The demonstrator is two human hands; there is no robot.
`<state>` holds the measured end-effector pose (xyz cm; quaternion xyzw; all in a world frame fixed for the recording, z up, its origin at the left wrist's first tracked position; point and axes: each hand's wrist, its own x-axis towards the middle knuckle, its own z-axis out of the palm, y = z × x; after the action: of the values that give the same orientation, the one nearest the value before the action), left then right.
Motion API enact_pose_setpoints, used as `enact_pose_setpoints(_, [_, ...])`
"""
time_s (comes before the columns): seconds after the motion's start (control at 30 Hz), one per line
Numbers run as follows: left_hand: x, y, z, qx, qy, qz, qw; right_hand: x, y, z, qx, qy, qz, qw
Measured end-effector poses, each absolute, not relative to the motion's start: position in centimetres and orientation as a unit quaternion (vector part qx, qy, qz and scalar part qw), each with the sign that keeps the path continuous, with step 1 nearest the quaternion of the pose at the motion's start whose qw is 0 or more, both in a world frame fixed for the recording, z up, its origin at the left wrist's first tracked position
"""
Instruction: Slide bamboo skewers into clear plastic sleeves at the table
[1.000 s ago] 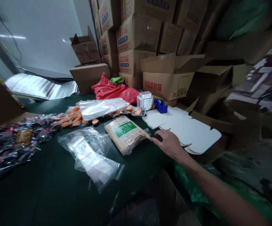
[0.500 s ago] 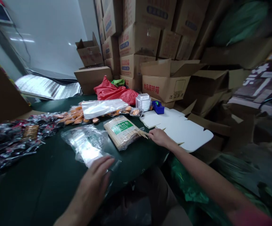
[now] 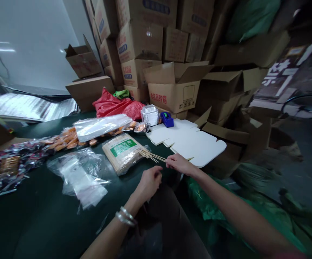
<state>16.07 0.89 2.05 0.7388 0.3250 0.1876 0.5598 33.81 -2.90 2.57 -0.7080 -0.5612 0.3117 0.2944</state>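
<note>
Several thin sticks [image 3: 148,154] poke from the plastic pack [image 3: 123,145], at least 1 end hidden where the right hand [image 3: 180,164] pinches it, while whether the curled left hand [image 3: 148,182] holds anything I cannot tell.

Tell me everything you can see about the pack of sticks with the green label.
The pack of sticks lies flat on the dark green table: thin, pale, wooden-looking pieces bundled in a clear, crinkled wrapper. A green-and-white label with printed characters covers part of its top. Several protruding sticks fan out from the end nearer the right hand, which pinches at least one.
</note>
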Motion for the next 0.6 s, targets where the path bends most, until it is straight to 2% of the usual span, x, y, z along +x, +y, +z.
enact_pose_setpoints(0.1, [18.0,3.4,2.2,0.808,0.290,0.201,0.473,33.4,-3.0,3.3,-0.709,-0.563,0.297,0.303])
enact_pose_setpoints(0.33, [17.4,9.0,2.4,0.770,0.379,0.158,0.489,35.3,-6.8,3.8,-0.707,-0.548,0.313,0.318])
enact_pose_setpoints(0.4, [16.1,8.0,2.7,0.738,0.380,0.155,0.535,35.4,-9.1,3.3,-0.700,-0.523,0.346,0.342])
enact_pose_setpoints(0.5, [14.0,3.8,3.0,0.611,0.363,0.137,0.690,33.4,-12.9,2.0,-0.685,-0.479,0.383,0.393])
enact_pose_setpoints(0.6, [12.6,-0.8,3.2,0.468,0.318,0.138,0.813,29.3,-15.3,0.6,-0.672,-0.493,0.360,0.421])
